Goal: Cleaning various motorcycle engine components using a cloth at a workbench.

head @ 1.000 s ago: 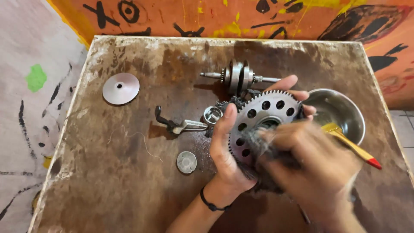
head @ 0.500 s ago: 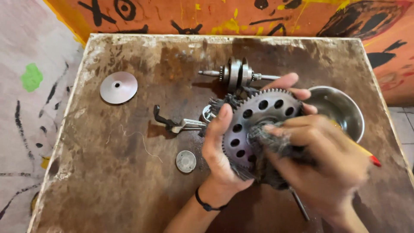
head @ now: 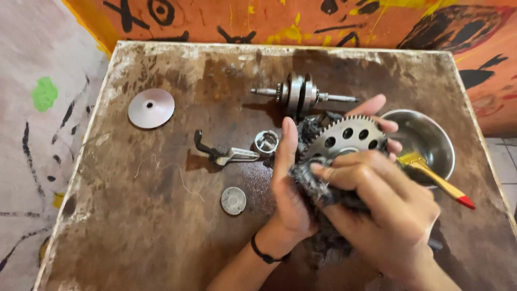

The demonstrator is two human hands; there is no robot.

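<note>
My right hand (head: 388,215) is nearest to me, fingers curled and clamped on a dark, greasy rag (head: 323,188) that I press against the face of the big gear (head: 350,137). The rag is soft and limp, bunching wherever my fingers push it, and I judge it gives me the grip that bare skin would lack on oily steel.

My left hand (head: 288,183) cups the gear from behind and below — thumb up along its left edge, fingertips showing past its far rim — so it is closed on the gear, holding it tilted above the table (head: 134,215), just left of the bowl. The gear is a toothed steel wheel with a ring of round holes through its web. I judge it heavy and rigid, slippery with grime, and the teeth are sharp enough that the rim or the holes are the better places to take hold, not the tooth tips.

Just beyond my right hand a yellow-handled brush (head: 439,180) with a red tip lies across the rim of a metal bowl (head: 439,140). To the left on the table lie a small round cap (head: 233,200), a bent lever (head: 221,153) and a short metal ring (head: 266,142). Farther off rest a crankshaft (head: 299,96) and — well apart at the left — a shallow metal disc (head: 151,108).
</note>
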